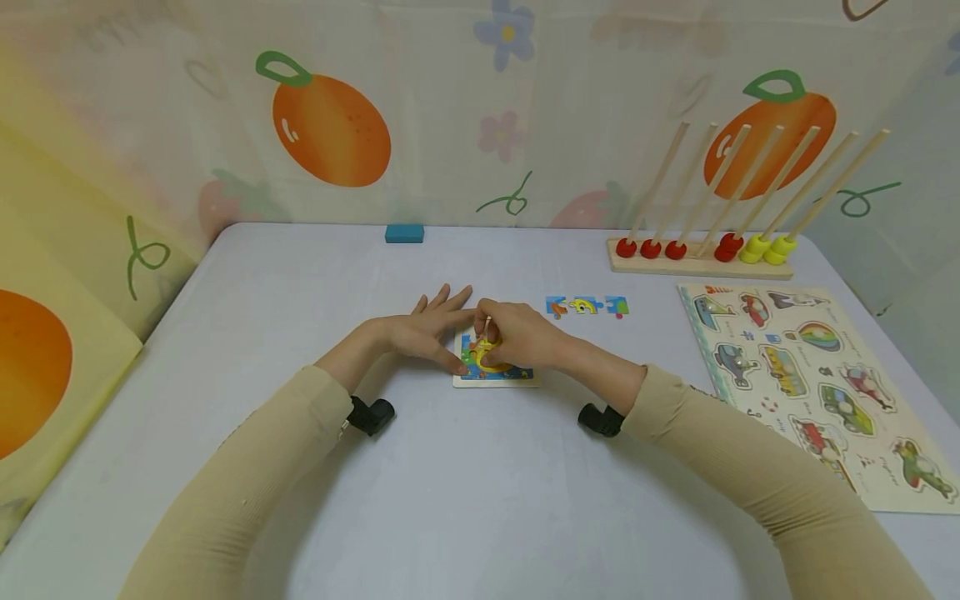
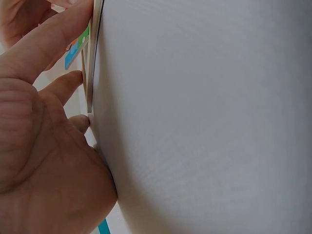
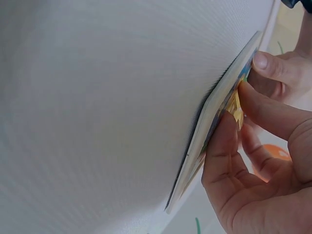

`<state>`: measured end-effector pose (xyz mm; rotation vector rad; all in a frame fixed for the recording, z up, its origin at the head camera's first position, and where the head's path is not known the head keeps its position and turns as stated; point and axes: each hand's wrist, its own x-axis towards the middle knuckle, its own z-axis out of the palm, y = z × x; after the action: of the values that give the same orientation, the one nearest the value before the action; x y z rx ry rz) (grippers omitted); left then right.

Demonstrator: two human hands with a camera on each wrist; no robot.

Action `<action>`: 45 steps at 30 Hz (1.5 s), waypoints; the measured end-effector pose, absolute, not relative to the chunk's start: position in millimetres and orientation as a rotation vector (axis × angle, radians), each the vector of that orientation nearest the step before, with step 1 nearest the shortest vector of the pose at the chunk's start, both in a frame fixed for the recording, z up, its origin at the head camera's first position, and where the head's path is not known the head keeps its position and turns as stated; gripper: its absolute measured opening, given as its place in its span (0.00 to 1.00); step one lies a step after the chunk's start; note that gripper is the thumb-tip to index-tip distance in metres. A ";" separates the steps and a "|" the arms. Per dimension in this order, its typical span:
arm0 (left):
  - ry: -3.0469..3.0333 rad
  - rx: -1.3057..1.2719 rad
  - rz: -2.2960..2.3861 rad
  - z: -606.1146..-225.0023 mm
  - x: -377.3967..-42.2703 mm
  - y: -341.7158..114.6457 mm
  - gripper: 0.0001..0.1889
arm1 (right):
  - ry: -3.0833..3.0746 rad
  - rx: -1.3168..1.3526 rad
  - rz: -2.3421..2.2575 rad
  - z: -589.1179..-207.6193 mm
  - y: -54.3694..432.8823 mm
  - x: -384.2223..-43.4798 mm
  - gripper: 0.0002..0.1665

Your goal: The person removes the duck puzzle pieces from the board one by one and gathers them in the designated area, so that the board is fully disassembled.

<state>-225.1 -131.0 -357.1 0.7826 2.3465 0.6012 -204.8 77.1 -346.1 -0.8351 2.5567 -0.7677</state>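
Observation:
A small jigsaw puzzle board (image 1: 517, 383) with a blue, green and yellow picture lies flat on the table in front of me. My left hand (image 1: 416, 335) lies across its left side with fingers spread, the thumb on the lower left of the picture. From the right, my right hand (image 1: 525, 335) pinches a yellow-patterned puzzle piece (image 3: 237, 108) between thumb and fingers, over the middle of the board. A blue-green puzzle piece (image 2: 75, 52) stands tilted off the board in the left wrist view. Both hands hide much of the picture.
Three loose puzzle pieces (image 1: 586, 306) lie in a row right of the board. At the back stand a blue block (image 1: 404, 234) and a wooden peg rack (image 1: 697, 265) with red and yellow beads. A large vehicle puzzle board (image 1: 772, 400) covers the right side.

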 end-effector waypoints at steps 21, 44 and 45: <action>2.351 0.772 0.600 -358.2 -224.8 -132.1 0.50 | 2.583 -0.884 -0.824 -344.8 76.1 -203.1 0.04; 2.351 0.778 0.595 -357.3 -225.2 -131.2 0.50 | 2.557 -0.745 -0.858 -332.1 78.9 -204.2 0.04; 2.351 0.776 0.594 -357.3 -225.1 -131.3 0.50 | 2.562 -0.743 -0.861 -330.9 80.0 -204.6 0.04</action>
<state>-225.1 -131.3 -357.3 0.7762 2.3508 0.5943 -204.6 80.0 -330.9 -0.7428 2.5624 -0.8606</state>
